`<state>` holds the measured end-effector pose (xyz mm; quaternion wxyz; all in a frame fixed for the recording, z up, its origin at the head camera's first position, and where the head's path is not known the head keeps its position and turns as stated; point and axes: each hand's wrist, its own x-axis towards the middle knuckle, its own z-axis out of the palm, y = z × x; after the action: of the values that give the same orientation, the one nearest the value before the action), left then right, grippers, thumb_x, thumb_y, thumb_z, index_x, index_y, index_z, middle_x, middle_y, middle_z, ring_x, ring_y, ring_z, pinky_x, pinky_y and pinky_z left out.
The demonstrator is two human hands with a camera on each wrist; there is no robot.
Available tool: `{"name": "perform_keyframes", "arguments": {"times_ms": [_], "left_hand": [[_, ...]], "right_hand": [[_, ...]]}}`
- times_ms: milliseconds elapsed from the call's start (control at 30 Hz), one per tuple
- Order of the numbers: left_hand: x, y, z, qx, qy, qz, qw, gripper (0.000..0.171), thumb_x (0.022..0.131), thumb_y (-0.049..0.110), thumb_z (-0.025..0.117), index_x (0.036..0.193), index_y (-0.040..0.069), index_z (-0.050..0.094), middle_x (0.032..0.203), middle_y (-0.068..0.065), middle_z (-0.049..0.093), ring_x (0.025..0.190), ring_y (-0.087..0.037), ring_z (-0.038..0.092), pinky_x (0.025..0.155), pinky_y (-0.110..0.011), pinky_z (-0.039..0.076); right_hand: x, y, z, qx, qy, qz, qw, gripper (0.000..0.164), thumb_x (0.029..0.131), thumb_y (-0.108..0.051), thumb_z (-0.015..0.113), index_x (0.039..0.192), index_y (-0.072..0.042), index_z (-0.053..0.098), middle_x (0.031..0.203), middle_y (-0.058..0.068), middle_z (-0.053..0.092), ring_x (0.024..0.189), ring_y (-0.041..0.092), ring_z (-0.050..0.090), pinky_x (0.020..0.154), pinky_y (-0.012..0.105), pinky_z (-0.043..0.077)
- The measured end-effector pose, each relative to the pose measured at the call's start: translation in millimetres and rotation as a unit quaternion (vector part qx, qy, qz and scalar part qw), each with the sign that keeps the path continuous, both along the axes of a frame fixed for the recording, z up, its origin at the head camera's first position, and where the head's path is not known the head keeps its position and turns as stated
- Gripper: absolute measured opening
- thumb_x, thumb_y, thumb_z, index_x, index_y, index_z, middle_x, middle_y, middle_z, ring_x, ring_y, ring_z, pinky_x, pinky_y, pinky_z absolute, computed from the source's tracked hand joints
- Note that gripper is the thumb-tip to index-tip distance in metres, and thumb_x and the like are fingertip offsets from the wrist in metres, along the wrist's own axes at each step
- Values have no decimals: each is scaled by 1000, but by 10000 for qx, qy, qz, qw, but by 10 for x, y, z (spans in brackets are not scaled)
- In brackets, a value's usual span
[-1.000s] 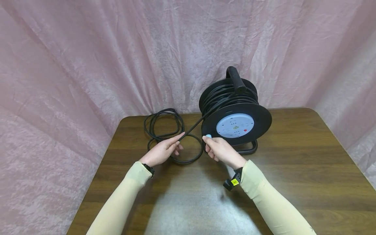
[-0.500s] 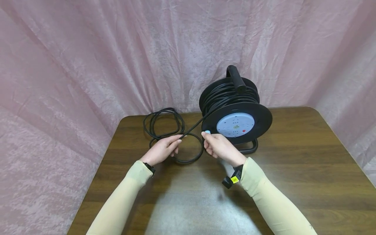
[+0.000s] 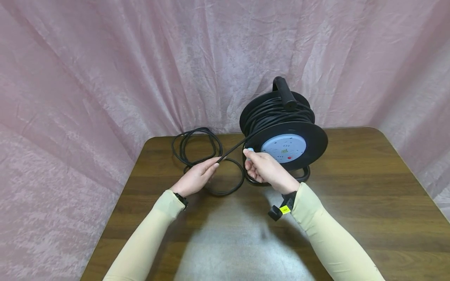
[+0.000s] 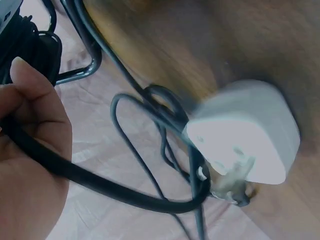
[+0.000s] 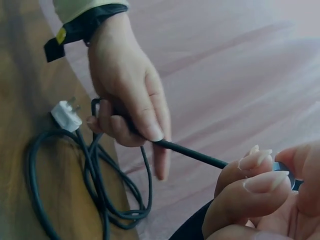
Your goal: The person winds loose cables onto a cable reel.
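Note:
A black cable reel (image 3: pixel 305 153) stands upright at the table's back, cable wound on its drum and a pale blue socket panel (image 3: pixel 274 145) on its front face. My right hand (image 3: pixel 267 170) pinches a small light-blue knob (image 3: pixel 250 149) at the left edge of that face. From the drum a black cable (image 3: pixel 233 147) runs down left to my left hand (image 3: pixel 195 177), which holds it between thumb and fingers. Beyond the left hand the cable lies in loose loops (image 3: pixel 183 150). A white plug (image 4: pixel 245 132) on its end shows in the left wrist view, also as a plug (image 5: pixel 66 116) in the right wrist view.
The reel has a black carrying handle (image 3: pixel 286 95) on top and a tubular stand (image 3: pixel 305 175) below. Under it is a brown wooden table (image 3: pixel 365 187). A pink curtain (image 3: pixel 168 70) hangs close behind the table's back edge.
The reel's face has turned clockwise, the panel's red button shifting down and left. My right hand has risen with the knob; my left hand has shifted slightly, still holding the cable.

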<state>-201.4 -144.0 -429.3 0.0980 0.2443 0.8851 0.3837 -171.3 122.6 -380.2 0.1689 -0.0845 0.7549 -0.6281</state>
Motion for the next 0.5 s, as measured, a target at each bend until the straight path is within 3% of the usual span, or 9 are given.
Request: {"name": "perform_keyframes", "arguments": {"times_ms": [167, 433, 500], "left_hand": [[-6, -13, -7, -19, 258, 67, 9996, 35, 107, 48, 37, 133, 38, 57, 82, -3, 57, 73, -14, 53, 73, -36, 45], [3, -11, 13, -9, 384, 81, 9992, 39, 107, 49, 36, 126, 29, 63, 121, 15, 61, 104, -10, 58, 92, -36, 46], [3, -26, 4, 36, 383, 78, 9992, 41, 107, 50, 36, 124, 26, 64, 121, 16, 62, 110, -9, 58, 96, -36, 46]], "right_hand": [[-12, 41, 75, -22, 60, 6, 10000, 60, 102, -56, 43, 80, -2, 55, 61, 4, 50, 50, 13, 41, 46, 22, 34], [-15, 94, 176, 100, 11, -27, 9999, 62, 101, -59, 42, 81, -2, 54, 62, 5, 50, 51, 14, 41, 48, 23, 34], [-18, 115, 201, 131, 16, -47, 9999, 62, 102, -59, 42, 81, -1, 54, 63, 5, 50, 51, 14, 41, 48, 23, 34]]}}
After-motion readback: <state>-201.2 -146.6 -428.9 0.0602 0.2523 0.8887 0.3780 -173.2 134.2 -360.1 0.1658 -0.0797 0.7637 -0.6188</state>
